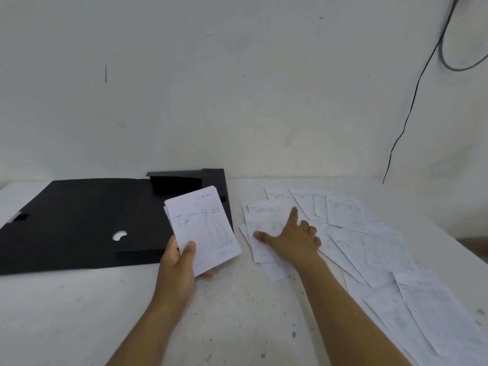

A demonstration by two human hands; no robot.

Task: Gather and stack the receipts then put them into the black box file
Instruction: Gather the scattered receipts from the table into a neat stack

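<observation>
Gathering loose receipts: one hand keeps the stack, the other reaches for more.

The left hand (179, 262), low in the centre of the frame, grasps a small stack of receipts (203, 228) by its lower corner, thumb on the top sheet and fingers under it, and holds it lifted and tilted above the table (79, 313), probably so that each new slip can be laid on top. The right hand (290, 239), just right of centre, lies spread and unclenched on the loose receipts (369, 247), index finger stretched out, gripping nothing; it seems placed to slide the next slip free. Those loose sheets fan out, overlapping, toward the lower right of the frame. The black box file (79, 220) lies opened flat at centre left, touching nothing yet gathered, apparently left open and close by to take the finished stack.
</observation>
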